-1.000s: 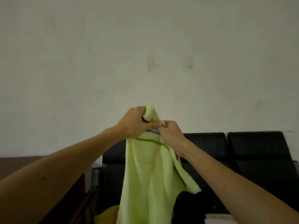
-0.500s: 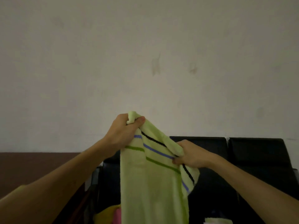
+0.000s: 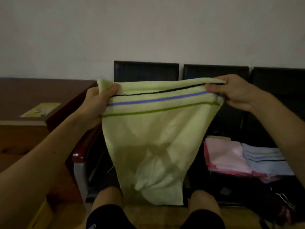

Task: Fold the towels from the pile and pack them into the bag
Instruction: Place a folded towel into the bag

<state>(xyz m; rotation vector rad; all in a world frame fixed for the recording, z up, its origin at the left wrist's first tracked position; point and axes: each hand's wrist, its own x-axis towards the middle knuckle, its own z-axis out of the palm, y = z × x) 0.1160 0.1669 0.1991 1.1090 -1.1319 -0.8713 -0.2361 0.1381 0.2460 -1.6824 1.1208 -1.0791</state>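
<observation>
My hands are apart now: left hand [image 3: 97,103] and right hand [image 3: 234,93] pinch opposite top corners, green towel [image 3: 148,138] stretched flat instead of bunched, held lower.

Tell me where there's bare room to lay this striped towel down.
Bare: the brown cabinet top, between the wall and the yellow card. Crowded: the black chairs right of the striped towel, where pink towels and blue towels lie side by side. The seat behind the striped towel is hidden.
</observation>
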